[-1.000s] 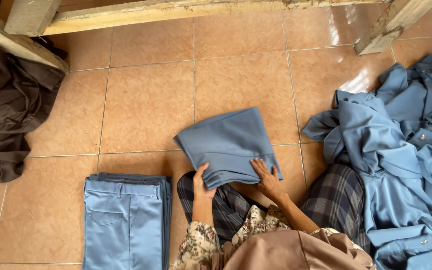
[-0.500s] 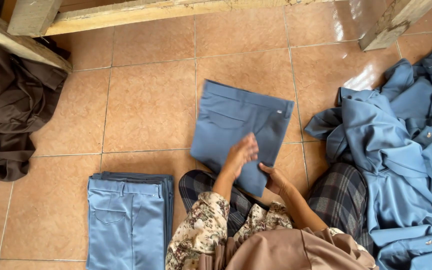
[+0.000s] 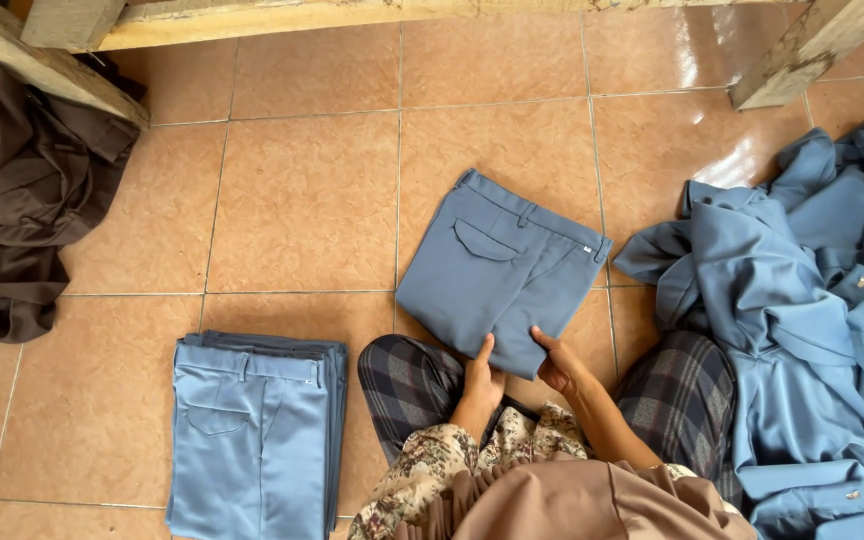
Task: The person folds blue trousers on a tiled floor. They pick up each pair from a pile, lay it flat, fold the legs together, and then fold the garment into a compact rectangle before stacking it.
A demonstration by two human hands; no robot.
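Fingers of your left hand [image 3: 479,372] and right hand [image 3: 556,362] pinch folded blue trousers [image 3: 497,270] | stacked trousers [image 3: 252,430] at 8 o'clock | blue clothes heap [image 3: 802,310] at 3 o'clock

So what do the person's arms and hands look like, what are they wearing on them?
Both hands are bare: no gloves, rings or watch show on the left hand or the right hand. The left arm wears a floral sleeve in cream, brown and green, ending near the wrist. The right forearm shows bare, running under a plain tan cloth.
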